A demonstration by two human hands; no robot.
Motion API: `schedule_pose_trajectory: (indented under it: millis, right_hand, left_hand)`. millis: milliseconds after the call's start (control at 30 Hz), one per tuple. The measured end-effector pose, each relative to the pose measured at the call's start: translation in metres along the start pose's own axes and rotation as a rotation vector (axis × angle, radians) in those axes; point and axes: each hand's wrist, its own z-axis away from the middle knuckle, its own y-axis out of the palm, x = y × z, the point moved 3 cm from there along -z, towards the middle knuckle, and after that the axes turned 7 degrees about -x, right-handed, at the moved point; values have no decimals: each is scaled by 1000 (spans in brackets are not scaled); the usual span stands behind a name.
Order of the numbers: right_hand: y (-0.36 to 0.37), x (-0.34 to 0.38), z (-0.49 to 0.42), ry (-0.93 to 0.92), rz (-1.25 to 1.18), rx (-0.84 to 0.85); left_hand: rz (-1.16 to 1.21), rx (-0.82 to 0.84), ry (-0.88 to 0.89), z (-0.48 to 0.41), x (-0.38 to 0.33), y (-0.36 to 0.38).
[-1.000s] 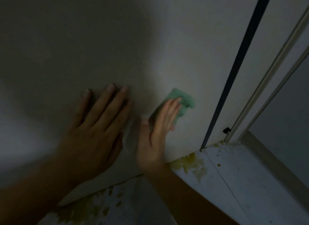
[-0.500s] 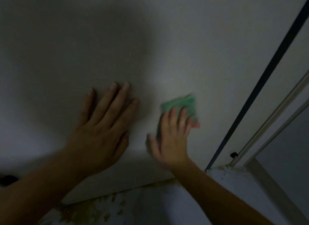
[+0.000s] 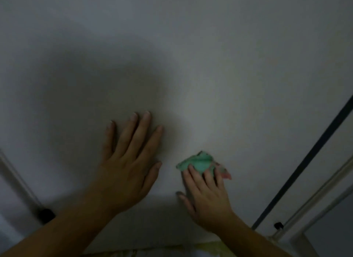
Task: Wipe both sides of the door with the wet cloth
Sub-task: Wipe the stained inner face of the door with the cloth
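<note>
The white door (image 3: 191,56) fills most of the view, dim and partly in shadow. My left hand (image 3: 128,161) lies flat on it with fingers spread and straight. To its right, my right hand (image 3: 206,195) presses a crumpled green cloth (image 3: 198,161) with a pink corner against the door's lower part. Its fingers are laid over the cloth, which sticks out above the fingertips. The thumb points left, off the cloth.
A dark vertical gap (image 3: 305,161) marks the door's right edge, with a pale frame (image 3: 328,195) beyond it. A small black stopper (image 3: 278,225) sits near the frame's base. Another dark object (image 3: 45,215) is at the lower left. Stained floor (image 3: 200,251) shows below the door.
The view has tilted up, so less floor shows. My right hand has turned with the cloth, fingers now pointing up. My left hand has stayed flat on the door.
</note>
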Motion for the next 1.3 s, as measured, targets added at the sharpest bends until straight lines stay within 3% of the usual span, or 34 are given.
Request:
schedule_pose_trajectory:
  millis: [200, 267, 400, 467, 600, 667, 833, 900, 1000, 1067, 1133, 1300]
  right_hand:
    - [-65, -47, -168, 111, -39, -354]
    - [-67, -49, -172, -34, 27, -317]
    - [-51, -41, -87, -572, 116, 17]
    - [-59, -47, -96, -654, 92, 35]
    - [-88, -46, -201, -352, 33, -281]
    - [-81, -32, -213, -292, 18, -322]
    - [-24, -9, -73, -729, 54, 57]
    - [-21, -21, -47, -736, 37, 72]
    - [-29, -49, -71, -502, -4, -82]
    - [-38, -71, -95, -231, 46, -242]
    - [-31, -75, -89, -37, 28, -294]
    - [15, -36, 29, -390, 33, 142]
  left_hand:
    - [84, -24, -48, -1, 4, -3]
    - [154, -36, -90, 3, 8, -9]
    - [228, -56, -169, 13, 15, -26]
    - [242, -54, -187, 14, 12, -31]
    - [292, -59, -279, 18, 12, -34]
    - [315, -48, -329, 28, 14, -33]
    - [248, 7, -239, 47, 13, -22]
    - [243, -10, -153, 43, 2, -13]
    - [205, -25, -102, 30, -17, 2]
    - [149, -11, -117, 27, -24, 12]
    - [113, -10, -137, 29, -26, 17]
    - [159, -19, -125, 32, -27, 13]
